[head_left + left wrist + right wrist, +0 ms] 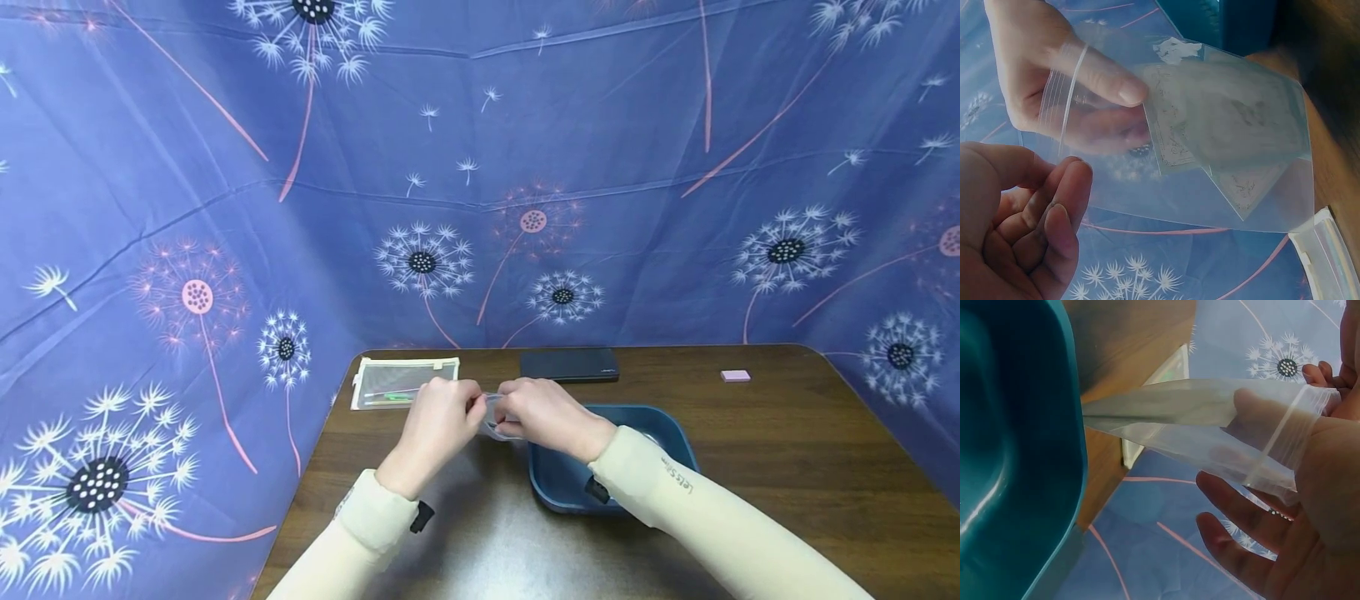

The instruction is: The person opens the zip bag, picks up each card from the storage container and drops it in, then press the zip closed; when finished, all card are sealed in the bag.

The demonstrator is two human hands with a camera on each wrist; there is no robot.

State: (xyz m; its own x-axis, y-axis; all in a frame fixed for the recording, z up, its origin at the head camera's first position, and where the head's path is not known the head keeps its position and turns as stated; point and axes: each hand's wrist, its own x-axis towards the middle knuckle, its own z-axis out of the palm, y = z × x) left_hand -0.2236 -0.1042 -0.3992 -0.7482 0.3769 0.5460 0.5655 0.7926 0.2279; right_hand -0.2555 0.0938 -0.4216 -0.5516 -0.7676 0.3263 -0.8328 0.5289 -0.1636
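Note:
My left hand (441, 417) pinches the mouth of a clear zip bag (1129, 200) with thumb and fingertips. Across the bag my right hand (551, 414) reaches in past the white zip strip. Its thumb and index finger show through the plastic, their tips at the edge of small printed paper squares (1175, 134) inside. In the right wrist view, two other fingers (1235, 500) stretch out below the bag. The bag (491, 418) is held above the table, just left of a blue tub (542, 487). My right forearm partly hides the tub.
A cream-edged mesh zip pouch (390, 377) with thin green and pink items lies at the back left. Behind the hands rests a flat black case (570, 364). Farther right is a small pink block (736, 376). Dandelion-print cloth (480, 275) hangs around the wooden table (795, 467).

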